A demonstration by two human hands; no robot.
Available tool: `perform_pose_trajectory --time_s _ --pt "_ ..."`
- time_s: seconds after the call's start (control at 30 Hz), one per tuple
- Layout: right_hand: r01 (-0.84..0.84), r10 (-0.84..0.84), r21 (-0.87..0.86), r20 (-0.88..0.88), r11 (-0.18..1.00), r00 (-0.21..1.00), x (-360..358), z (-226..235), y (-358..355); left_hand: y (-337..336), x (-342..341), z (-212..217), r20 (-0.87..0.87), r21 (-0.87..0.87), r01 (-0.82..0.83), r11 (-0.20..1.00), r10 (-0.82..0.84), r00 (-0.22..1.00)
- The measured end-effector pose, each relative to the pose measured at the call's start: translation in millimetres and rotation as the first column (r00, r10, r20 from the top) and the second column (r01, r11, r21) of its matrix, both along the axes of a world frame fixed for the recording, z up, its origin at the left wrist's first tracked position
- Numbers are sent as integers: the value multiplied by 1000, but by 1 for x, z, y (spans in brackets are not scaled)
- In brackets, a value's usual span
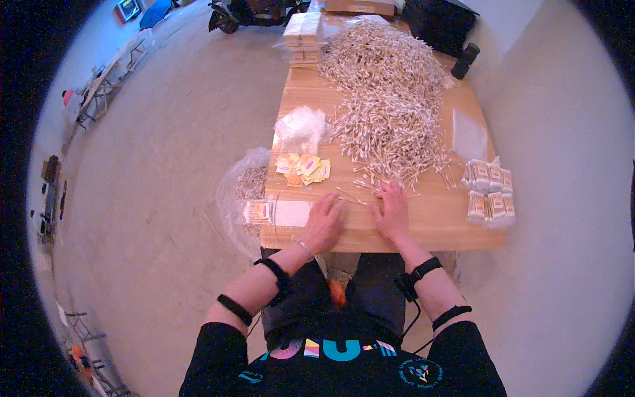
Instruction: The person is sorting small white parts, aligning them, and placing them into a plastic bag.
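A big heap of white-tipped cotton swabs (390,106) covers the middle and far part of the wooden table. At its near edge lies my right hand (391,213), fingers stretched forward onto the swabs and thumb apart, open. My left hand (323,221) rests on the table beside a flat white packet (291,214), its fingers loosely bent and apart with nothing seen in them. Between the two hands lie a few loose swabs (352,198). Left of the white packet, a clear bag of swabs with a yellow label (258,212) sits at the table's left edge.
Yellow label cards (304,169) and crumpled clear plastic bags (301,127) lie at the left. Filled swab packs (489,192) are stacked at the right, near a flat plastic stack (468,135). White packs (304,36) stand at the far left. A large bag (233,192) hangs below the left edge.
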State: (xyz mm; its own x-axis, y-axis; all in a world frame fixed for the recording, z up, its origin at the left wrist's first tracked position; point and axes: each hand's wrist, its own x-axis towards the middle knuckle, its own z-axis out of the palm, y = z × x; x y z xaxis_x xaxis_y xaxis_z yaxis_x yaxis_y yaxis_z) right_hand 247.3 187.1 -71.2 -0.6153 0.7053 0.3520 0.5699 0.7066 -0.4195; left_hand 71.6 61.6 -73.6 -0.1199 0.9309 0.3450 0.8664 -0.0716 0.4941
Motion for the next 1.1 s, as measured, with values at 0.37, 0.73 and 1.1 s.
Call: perform_pose_trajectory --time_s 0.37,0.73,1.1 --pt "322 -329 128 38 938 944 8 -2 1 62 10 -8 106 139 -35 990 20 994" --pt "-77 78 185 4 980 997 9 8 -3 49 20 8 101 100 30 995 -40 994" --pt "336 -337 115 -12 935 942 5 2 3 66 16 2 2 17 65 998 -65 998"
